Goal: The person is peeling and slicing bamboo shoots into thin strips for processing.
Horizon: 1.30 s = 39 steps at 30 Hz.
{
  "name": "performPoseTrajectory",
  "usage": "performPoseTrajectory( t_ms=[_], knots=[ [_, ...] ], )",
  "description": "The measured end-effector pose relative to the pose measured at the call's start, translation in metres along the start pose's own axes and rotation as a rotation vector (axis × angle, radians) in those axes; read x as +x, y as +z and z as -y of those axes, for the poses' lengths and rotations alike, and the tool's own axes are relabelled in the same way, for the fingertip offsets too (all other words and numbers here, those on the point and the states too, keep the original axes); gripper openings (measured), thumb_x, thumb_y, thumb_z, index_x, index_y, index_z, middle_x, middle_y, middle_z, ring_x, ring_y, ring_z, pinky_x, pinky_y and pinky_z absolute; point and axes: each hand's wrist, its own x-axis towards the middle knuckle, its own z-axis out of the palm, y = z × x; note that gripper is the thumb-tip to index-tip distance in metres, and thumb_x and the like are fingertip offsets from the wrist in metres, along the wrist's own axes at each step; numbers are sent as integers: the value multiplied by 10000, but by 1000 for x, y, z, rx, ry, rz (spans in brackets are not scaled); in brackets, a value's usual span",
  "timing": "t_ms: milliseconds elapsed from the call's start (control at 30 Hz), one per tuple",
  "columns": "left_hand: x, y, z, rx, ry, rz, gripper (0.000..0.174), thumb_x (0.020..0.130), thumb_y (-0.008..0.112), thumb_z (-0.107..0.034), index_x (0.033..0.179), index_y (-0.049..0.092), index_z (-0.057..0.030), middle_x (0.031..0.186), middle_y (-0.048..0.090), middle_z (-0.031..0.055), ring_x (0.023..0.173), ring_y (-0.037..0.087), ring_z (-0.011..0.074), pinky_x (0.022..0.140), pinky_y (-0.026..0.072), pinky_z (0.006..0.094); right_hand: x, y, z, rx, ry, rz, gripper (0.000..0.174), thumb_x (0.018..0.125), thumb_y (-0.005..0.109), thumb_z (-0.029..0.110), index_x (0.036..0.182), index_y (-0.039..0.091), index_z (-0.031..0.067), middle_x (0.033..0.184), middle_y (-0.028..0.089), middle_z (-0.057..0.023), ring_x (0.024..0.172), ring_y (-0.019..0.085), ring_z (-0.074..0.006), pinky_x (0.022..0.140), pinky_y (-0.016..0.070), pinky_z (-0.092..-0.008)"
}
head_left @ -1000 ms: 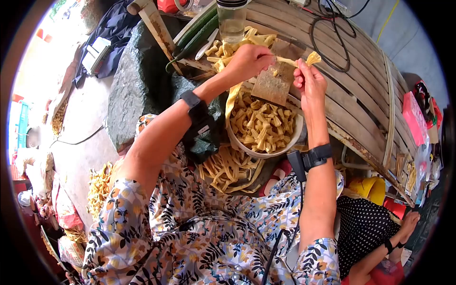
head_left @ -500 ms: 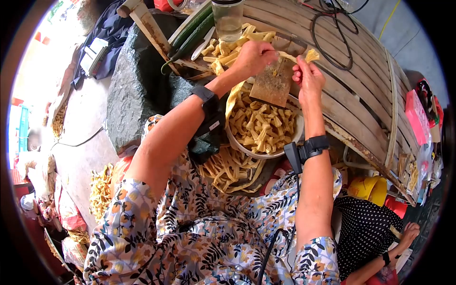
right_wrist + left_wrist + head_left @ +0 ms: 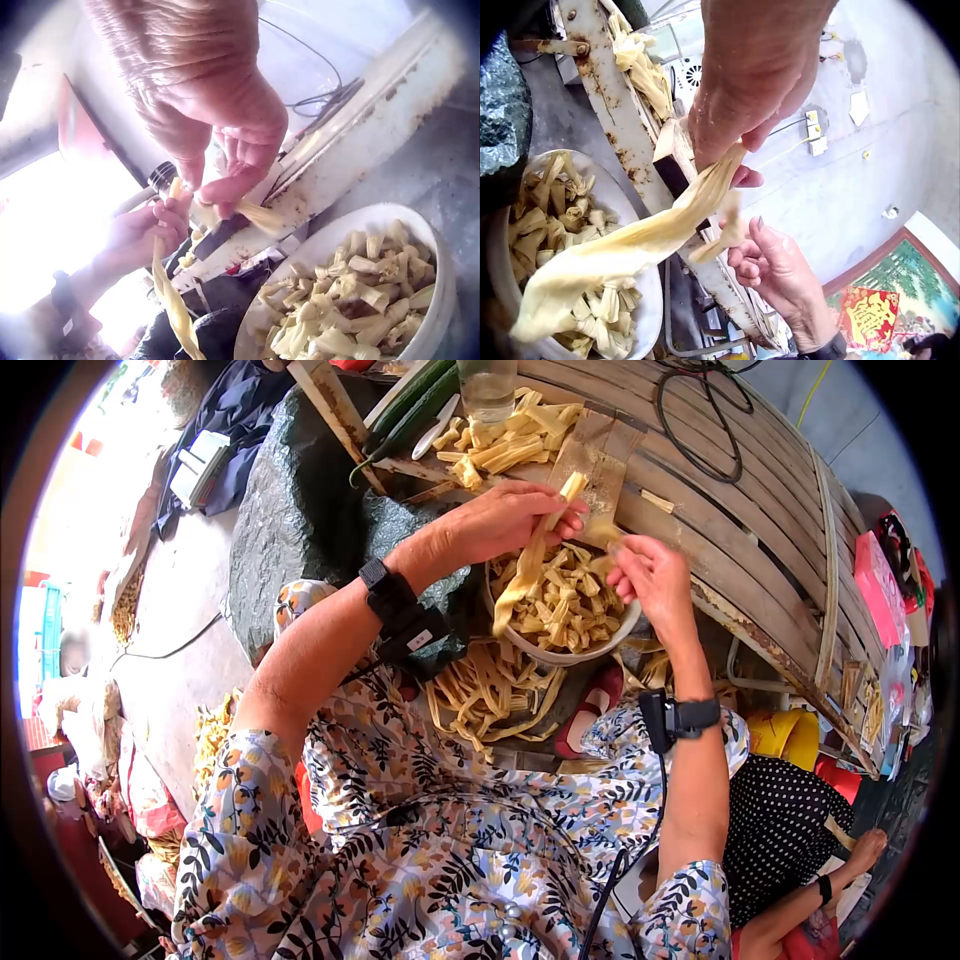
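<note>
My left hand pinches a long, flat yellow strip, which looks like tofu skin and hangs down over a white bowl. In the left wrist view the strip widens toward its loose lower end. Close on the right, my right hand holds a short yellow piece between thumb and fingers, blurred in the head view. The bowl is heaped with short knotted pieces of the same stuff. Just beyond the hands lies a small wooden board.
A pile of yellow strips lies on the slatted table, beside a jar and cucumbers. A black cable loops farther right. More strips lie below the bowl. Another person's arm shows at lower right.
Both hands have come down from the board toward the bowl. The strip stretched between them earlier is gone; a long strip hangs from the left hand and a short piece is in the right.
</note>
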Motion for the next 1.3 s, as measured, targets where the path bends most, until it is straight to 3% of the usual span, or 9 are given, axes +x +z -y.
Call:
performPoseTrajectory(
  t_ms=[567,633,700,733,867,1000,1033,1133,1300],
  knots=[
    [-18,13,21,690,36,-25,167,863,520,-135,882,591,15,725,620,18,648,569,63,545,445,220,4,-14,0,-2,-288,-104,123,814,598,89,893,614,-5,759,607,-10,668,569,-64,586,440,-172],
    [-19,19,25,955,234,-100,124,828,543,-106,894,595,-13,685,608,76,620,588,173,543,458,286,5,-11,5,-27,-336,-160,147,819,602,114,905,618,-4,775,616,-22,702,578,-81,603,444,-184],
    [-17,23,32,1243,568,-147,120,805,553,-89,898,593,-24,700,596,113,613,583,247,553,461,320,8,-5,3,-26,-161,-69,236,844,577,218,884,623,-11,805,641,-72,700,592,-116,623,475,-217],
    [-15,25,33,1307,540,-111,140,774,570,-89,900,587,-29,755,581,142,640,559,317,563,461,341,12,-1,-9,-140,-142,-16,239,847,570,217,868,621,-15,758,631,-62,662,588,-109,590,470,-207],
    [-21,27,23,1490,557,-33,147,760,613,-117,875,596,-26,757,596,118,631,580,261,557,461,314,2,12,-16,-183,107,116,178,837,567,157,825,635,-8,594,558,-10,444,470,-61,403,351,-199],
    [-26,28,-3,1051,227,-21,156,739,681,-151,799,628,-17,660,598,29,597,533,64,537,438,234,-14,28,6,-39,158,259,192,853,533,142,794,627,-14,508,465,37,411,362,-24,392,273,-191],
    [-20,24,-4,933,387,-18,153,765,666,-168,795,632,-23,635,584,-9,588,509,36,519,419,214,-20,32,17,23,178,314,213,867,513,146,782,620,-18,478,431,51,413,347,-17,400,263,-186],
    [-26,32,-29,694,124,-33,201,848,571,-233,815,636,-45,639,547,-42,542,457,8,467,362,164,-33,32,38,549,16,721,366,793,633,282,953,605,-46,506,429,59,415,337,-5,410,241,-163],
    [-20,29,4,233,12,102,261,913,447,-248,915,580,-23,650,529,-12,505,455,25,434,357,151,-29,22,46,695,-151,501,370,809,620,232,1069,559,-23,564,493,53,448,390,4,412,267,-143]
  ],
)
